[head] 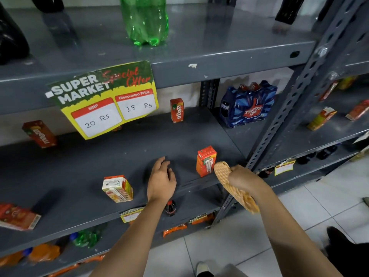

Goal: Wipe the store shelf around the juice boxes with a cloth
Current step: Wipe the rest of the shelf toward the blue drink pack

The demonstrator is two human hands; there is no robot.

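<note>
A grey metal shelf (99,162) carries several scattered red-orange juice boxes. One juice box (205,160) stands near the front right edge, another (117,188) near the front middle, one (176,110) at the back, one (40,134) at the back left, and one (17,216) lies at the front left. My right hand (242,177) is shut on an orange waffle-pattern cloth (229,182), just right of the front right box, at the shelf's edge. My left hand (161,179) rests palm down on the shelf between the two front boxes, fingers loosely spread.
A yellow price sign (105,98) hangs from the shelf above. A blue cola multipack (247,103) stands at the back right. A green bottle (145,21) stands on the upper shelf. A perforated upright post (279,120) bounds the shelf on the right. Bottles and packets fill lower shelves.
</note>
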